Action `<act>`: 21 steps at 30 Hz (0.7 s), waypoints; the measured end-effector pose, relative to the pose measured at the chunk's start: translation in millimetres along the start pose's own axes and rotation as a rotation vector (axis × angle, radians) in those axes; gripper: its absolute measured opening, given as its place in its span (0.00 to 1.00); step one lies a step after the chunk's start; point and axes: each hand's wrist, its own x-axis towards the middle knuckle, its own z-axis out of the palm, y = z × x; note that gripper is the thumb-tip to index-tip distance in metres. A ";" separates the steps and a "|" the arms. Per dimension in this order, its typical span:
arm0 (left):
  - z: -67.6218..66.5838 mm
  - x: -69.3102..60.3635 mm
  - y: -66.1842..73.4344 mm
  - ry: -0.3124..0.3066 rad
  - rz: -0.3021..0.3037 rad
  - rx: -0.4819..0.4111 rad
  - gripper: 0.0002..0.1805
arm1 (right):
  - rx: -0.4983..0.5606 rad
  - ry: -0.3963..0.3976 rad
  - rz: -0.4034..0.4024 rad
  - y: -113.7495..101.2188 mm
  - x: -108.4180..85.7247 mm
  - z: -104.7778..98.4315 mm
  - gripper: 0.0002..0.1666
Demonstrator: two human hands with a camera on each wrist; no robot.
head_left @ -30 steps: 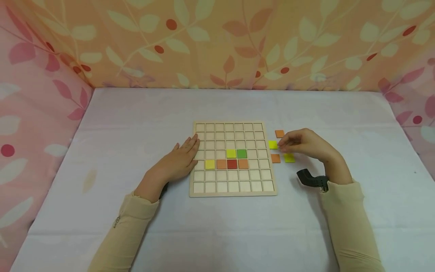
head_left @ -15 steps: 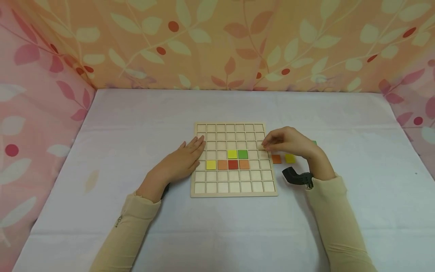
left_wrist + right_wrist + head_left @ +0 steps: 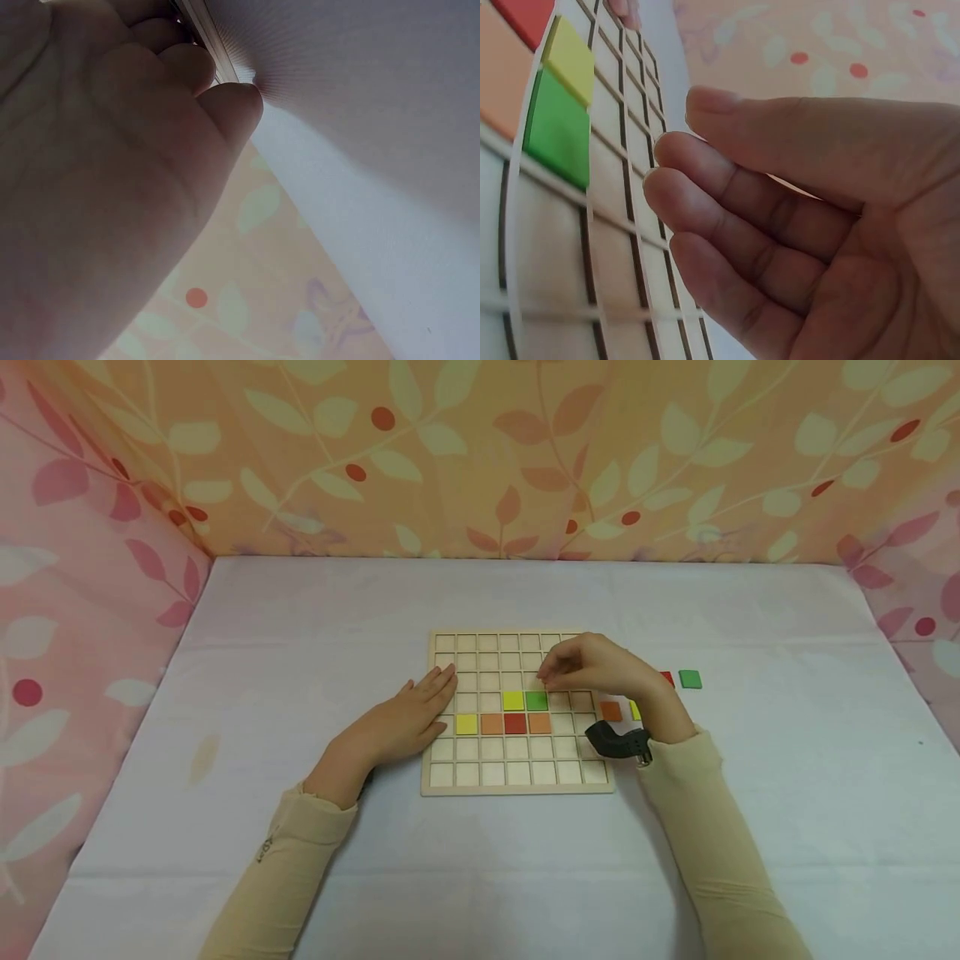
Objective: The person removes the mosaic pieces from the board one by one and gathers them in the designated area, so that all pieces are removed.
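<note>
A pale wooden grid board [image 3: 517,790] lies on the table. Set in its cells are a green tile [image 3: 536,701], a red tile [image 3: 515,723], two yellow tiles [image 3: 513,701] and two orange tiles [image 3: 491,724]. My left hand [image 3: 405,718] rests along the board's left edge, fingers extended. Above the board's upper right part is my right hand [image 3: 596,666], thumb and fingers bent, fingertips just beyond the green tile. In the right wrist view its thumb [image 3: 757,127] covers the index finger, and no tile shows at the fingertips; whether something small is pinched there is hidden.
Right of the board lie loose tiles: orange [image 3: 611,711], yellow [image 3: 635,710] partly covered, red [image 3: 667,678] partly covered and green [image 3: 690,679]. The white-covered table [image 3: 480,877] meets leaf-patterned cloth walls [image 3: 465,460] at the back and sides.
My right hand has moved left from the loose tiles to above the board, uncovering red and green tiles behind it. My left hand stays at the board's left edge.
</note>
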 end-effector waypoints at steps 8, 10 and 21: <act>-0.3 -0.5 0.5 -0.011 -0.006 -0.011 0.34 | 0.027 -0.021 -0.060 -2.0 15.5 10.6 0.06; -0.2 -0.3 0.4 -0.012 -0.008 -0.013 0.34 | 0.023 -0.025 -0.064 -0.8 17.9 13.5 0.06; 1.0 0.3 -0.9 -0.013 -0.006 -0.012 0.35 | 0.000 -0.015 -0.058 4.1 23.5 20.8 0.07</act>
